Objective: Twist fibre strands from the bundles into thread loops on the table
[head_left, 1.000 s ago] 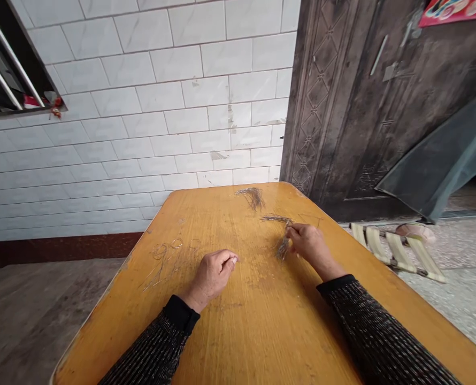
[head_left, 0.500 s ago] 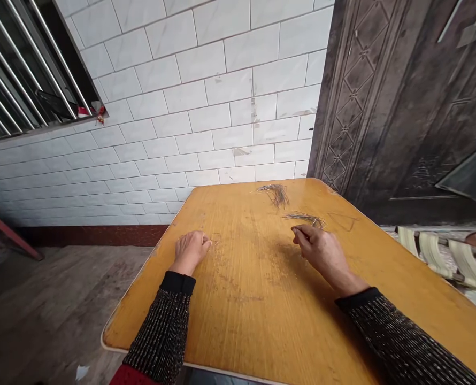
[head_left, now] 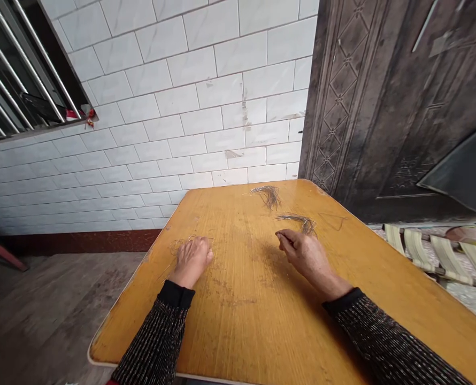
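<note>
My left hand (head_left: 192, 260) is closed in a fist low over the left side of the wooden table (head_left: 238, 337). Thin loose wires (head_left: 176, 247) stick out around its knuckles and spread on the tabletop to its left. My right hand (head_left: 307, 258) is closed in a pinch, thumb against the index finger, above the right half of the table. Whatever lies between those fingertips is too fine to make out. Just beyond the right hand lies a bundle of thin dark wires (head_left: 298, 219). Farther back is a second wire bundle (head_left: 269, 195), its strands bent and fanned out.
A faint bent wire (head_left: 334, 220) lies near the table's right edge. Behind the table stand a white tiled wall (head_left: 206, 107) and a dark carved door (head_left: 382, 107). To the right is a rack with pale woven straps (head_left: 438, 254). A barred window (head_left: 21, 69) is at upper left.
The view has shifted, so the table and wall sit slightly farther left. Loose wires now show to the left of my left hand. Both hands remain closed.
</note>
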`<state>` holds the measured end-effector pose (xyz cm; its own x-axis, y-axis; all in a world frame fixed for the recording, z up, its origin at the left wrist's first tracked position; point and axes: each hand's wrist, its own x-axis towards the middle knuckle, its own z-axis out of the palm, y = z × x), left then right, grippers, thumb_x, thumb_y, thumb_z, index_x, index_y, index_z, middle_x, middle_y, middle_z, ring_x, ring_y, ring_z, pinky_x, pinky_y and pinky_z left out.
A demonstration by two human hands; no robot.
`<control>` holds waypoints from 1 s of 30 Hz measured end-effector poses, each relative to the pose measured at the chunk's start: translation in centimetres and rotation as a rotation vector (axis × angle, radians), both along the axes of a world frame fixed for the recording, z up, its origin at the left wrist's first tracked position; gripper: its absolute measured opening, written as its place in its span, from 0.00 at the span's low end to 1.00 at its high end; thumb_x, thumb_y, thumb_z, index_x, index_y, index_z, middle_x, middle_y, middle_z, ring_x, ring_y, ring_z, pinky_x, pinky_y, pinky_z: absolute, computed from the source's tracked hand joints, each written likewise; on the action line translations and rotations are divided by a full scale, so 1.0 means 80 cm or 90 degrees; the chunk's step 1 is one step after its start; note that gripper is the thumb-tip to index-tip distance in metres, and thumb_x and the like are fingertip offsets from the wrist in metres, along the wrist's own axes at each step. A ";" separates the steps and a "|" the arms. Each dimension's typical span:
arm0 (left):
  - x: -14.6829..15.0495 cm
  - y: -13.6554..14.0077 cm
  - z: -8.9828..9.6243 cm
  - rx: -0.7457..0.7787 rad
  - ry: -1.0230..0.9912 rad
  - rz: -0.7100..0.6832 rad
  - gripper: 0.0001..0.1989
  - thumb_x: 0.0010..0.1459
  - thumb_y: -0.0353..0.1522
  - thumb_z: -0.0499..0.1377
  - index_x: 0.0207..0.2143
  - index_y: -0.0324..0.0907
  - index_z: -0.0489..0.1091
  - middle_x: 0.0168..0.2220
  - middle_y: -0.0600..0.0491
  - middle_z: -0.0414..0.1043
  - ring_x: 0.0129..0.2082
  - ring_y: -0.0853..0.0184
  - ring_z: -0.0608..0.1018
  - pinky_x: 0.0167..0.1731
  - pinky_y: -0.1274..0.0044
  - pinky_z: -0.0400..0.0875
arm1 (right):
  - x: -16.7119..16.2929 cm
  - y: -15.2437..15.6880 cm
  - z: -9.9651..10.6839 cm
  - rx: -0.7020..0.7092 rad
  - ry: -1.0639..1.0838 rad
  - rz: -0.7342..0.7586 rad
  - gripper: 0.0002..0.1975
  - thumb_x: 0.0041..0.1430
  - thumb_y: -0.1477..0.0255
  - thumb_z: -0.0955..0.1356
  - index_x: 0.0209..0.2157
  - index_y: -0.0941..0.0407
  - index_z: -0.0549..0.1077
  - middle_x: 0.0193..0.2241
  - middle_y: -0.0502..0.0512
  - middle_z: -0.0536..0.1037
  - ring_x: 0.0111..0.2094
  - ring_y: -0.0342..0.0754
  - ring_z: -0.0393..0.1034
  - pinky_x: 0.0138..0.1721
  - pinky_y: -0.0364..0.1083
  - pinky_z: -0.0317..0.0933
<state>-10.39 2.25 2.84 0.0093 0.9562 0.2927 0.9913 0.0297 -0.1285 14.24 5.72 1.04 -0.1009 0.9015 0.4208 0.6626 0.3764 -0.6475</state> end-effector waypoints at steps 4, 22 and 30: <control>0.040 -0.017 0.000 0.076 0.004 -0.091 0.08 0.51 0.26 0.48 0.28 0.39 0.67 0.27 0.48 0.69 0.26 0.64 0.72 0.24 0.76 0.58 | -0.021 -0.010 -0.005 -0.110 0.141 0.158 0.16 0.56 0.64 0.58 0.22 0.58 0.67 0.18 0.51 0.70 0.14 0.39 0.62 0.18 0.39 0.53; 0.073 -0.006 -0.027 -0.148 -0.881 -0.230 0.11 0.49 0.37 0.57 0.32 0.38 0.64 0.22 0.58 0.63 0.19 0.76 0.64 0.20 0.83 0.58 | -0.044 -0.020 -0.005 -0.320 0.478 0.238 0.14 0.42 0.62 0.68 0.19 0.58 0.65 0.14 0.46 0.70 0.09 0.35 0.56 0.11 0.37 0.48; 0.083 -0.009 -0.028 -0.062 -0.877 -0.350 0.10 0.50 0.37 0.57 0.28 0.37 0.68 0.29 0.52 0.66 0.25 0.73 0.68 0.23 0.81 0.62 | -0.047 -0.018 -0.016 -0.311 0.415 0.233 0.10 0.45 0.66 0.66 0.19 0.58 0.65 0.12 0.46 0.68 0.09 0.35 0.56 0.12 0.36 0.48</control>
<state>-3.73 1.50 0.62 0.1421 0.9408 0.3077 0.2161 -0.3328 0.9179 10.45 4.27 -0.21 -0.2932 0.9533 0.0724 -0.0009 0.0754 -0.9972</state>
